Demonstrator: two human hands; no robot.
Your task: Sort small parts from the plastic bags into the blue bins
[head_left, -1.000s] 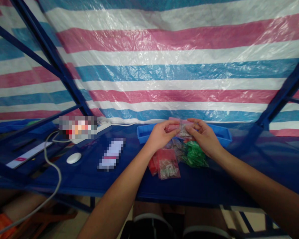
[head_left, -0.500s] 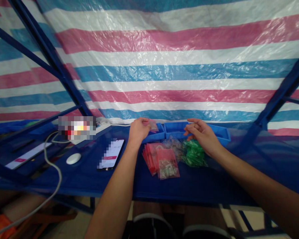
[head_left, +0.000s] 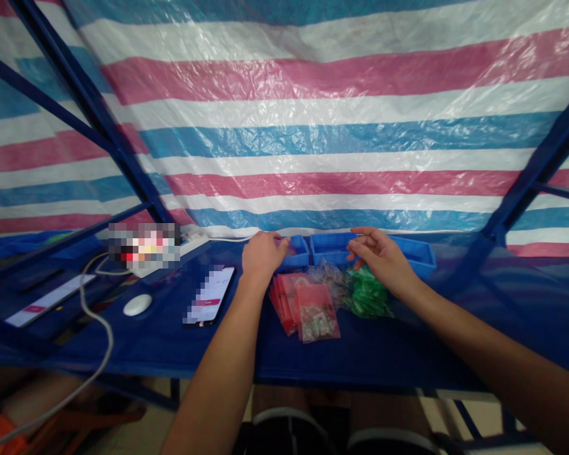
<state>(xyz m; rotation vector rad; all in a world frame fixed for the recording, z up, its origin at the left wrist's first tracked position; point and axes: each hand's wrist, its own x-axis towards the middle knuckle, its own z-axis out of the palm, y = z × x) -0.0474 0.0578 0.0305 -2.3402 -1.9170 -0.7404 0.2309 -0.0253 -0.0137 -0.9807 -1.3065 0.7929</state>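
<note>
My left hand (head_left: 262, 254) reaches to the left blue tray (head_left: 299, 255), its fingers curled round a small pinkish clear bag (head_left: 283, 241) at the tray's rim. My right hand (head_left: 382, 256) hovers with fingers apart, holding nothing, over a heap of green bags (head_left: 367, 296) and just in front of the right blue tray (head_left: 420, 253). Between my hands lie crumpled clear bags (head_left: 329, 275). A fanned stack of red bags (head_left: 289, 296) sits below my left hand, with one filled red bag (head_left: 318, 315) lying on top at the front.
On the dark blue table (head_left: 171, 341), a phone (head_left: 209, 296), a white mouse (head_left: 137, 304) and a grey cable (head_left: 102, 328) lie at the left, with a flat screen (head_left: 38, 306) further left. Blue frame bars (head_left: 90, 101) and a striped tarp (head_left: 313, 126) close off the back.
Both hands held the small bag together over the trays. My left hand then carried it left and down to the left tray, while my right hand let go and stayed over the green bags.
</note>
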